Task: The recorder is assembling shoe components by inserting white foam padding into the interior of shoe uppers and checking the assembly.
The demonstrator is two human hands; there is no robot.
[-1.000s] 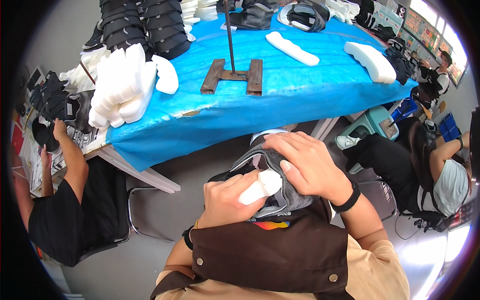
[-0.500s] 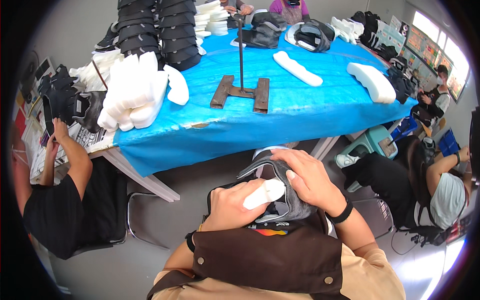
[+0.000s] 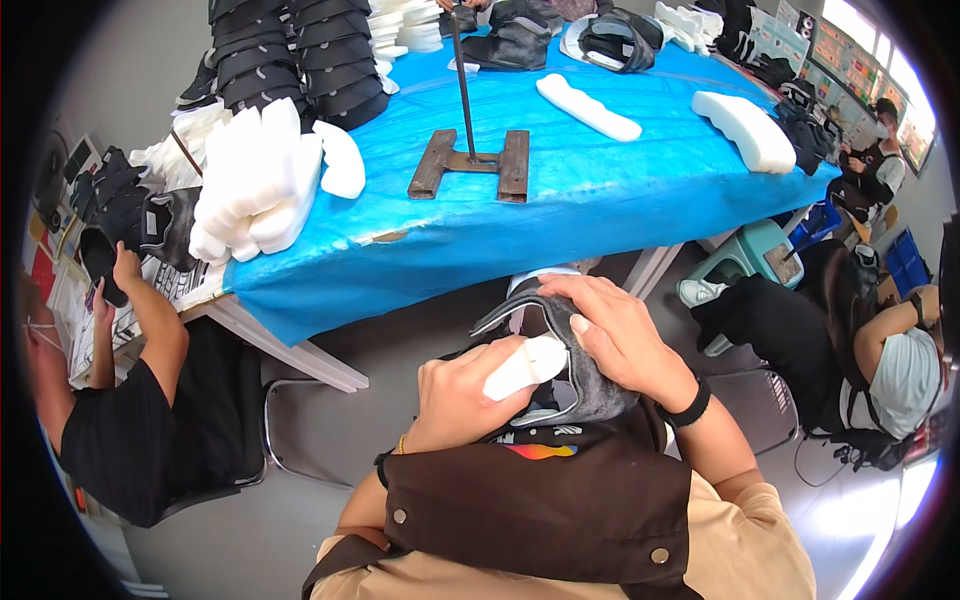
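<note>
My left hand (image 3: 455, 395) is closed round a white foam piece (image 3: 527, 367), whose rounded end sticks out at the thumb. That end lies at the opening of a dark grey padded fabric piece (image 3: 603, 392) with a pale lining, held over my lap. Across the far right side of this fabric, my right hand (image 3: 615, 335) is closed on its edge, fingers over the outside and thumb near the opening. The far end of the foam is hidden by my left hand.
Ahead stands a table with a blue cover (image 3: 430, 260). On it are a rusty metal stand (image 3: 470, 165), white foam pads (image 3: 255, 185), stacked black curved pieces (image 3: 335, 60) and dark fabric pieces (image 3: 615, 42). Co-workers sit left (image 3: 120, 435) and right (image 3: 905, 385); a green stool (image 3: 760, 245) is nearby.
The view has shifted slightly, so the table's things sit higher and further left. My hands keep their holds, and the foam has moved a little with the left hand.
</note>
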